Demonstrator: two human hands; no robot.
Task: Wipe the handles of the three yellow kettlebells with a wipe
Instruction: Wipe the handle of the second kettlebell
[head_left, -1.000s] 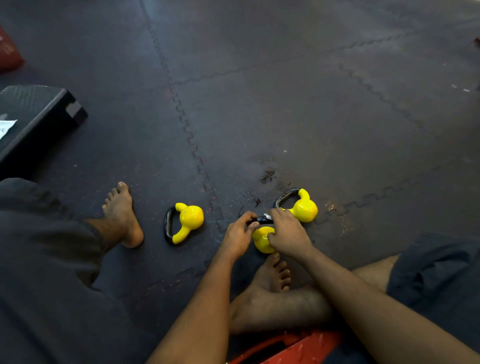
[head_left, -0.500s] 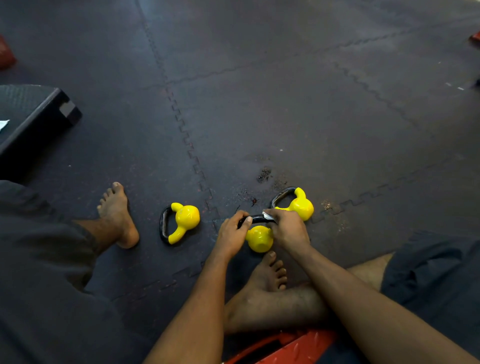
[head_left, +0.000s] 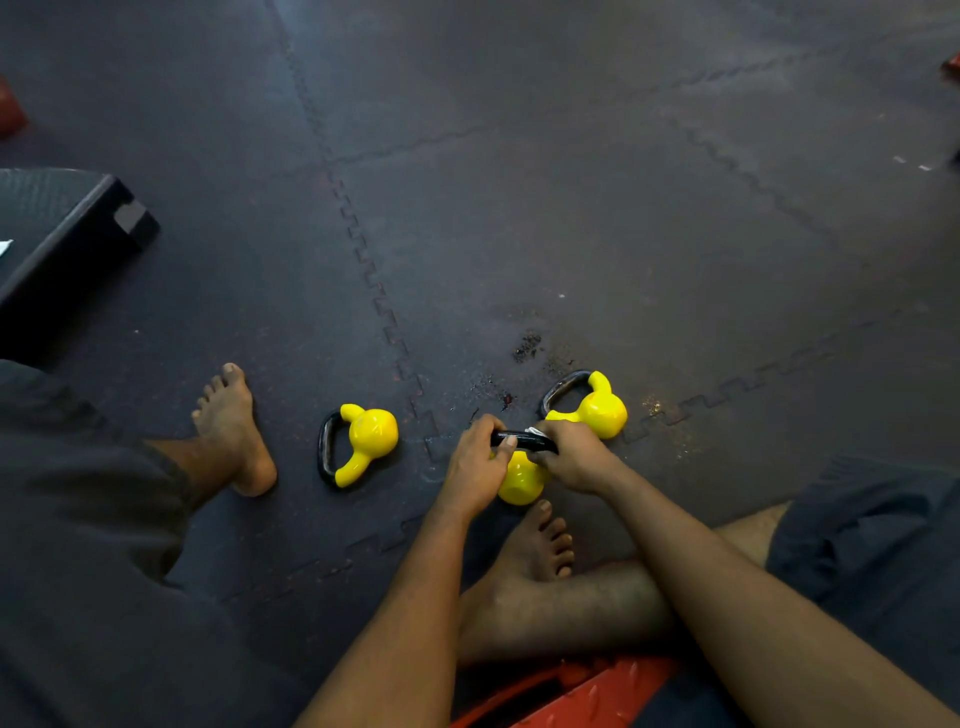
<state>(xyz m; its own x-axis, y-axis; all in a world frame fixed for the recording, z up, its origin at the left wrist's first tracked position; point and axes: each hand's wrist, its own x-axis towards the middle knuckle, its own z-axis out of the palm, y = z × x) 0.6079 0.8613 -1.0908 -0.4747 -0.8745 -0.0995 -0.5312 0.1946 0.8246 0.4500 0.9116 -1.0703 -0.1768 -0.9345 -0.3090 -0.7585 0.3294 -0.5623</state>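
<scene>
— Yellow kettlebells are seen on the dark rubber floor mat (head_left: 571, 234). Which one is being handled?

— It is the middle kettlebell (head_left: 519, 483), which is placed just in front of the toes of the right foot (head_left: 535, 545). Its black handle (head_left: 525, 440) is seen on the far side of the yellow body, and it is held at both ends.

— How is the left hand placed?

— The left hand (head_left: 475, 462) is reached forward with the forearm nearly straight. Its fingers are curled around the left end of the handle, and the thumb is laid on top of the bar.

— And the right hand?

— The right hand (head_left: 571, 457) is turned with the knuckles up. Its fingers are closed over the right part of the handle, and the white wipe (head_left: 534, 431) is pinched against the bar. Only a small corner of it is seen.

— Where are the other two?

— The left kettlebell (head_left: 371, 434) is laid on its side near the left foot (head_left: 234, 431), well apart from the hands. The right kettlebell (head_left: 602, 413) is laid just behind the right hand. Whether they touch cannot be told.
</scene>
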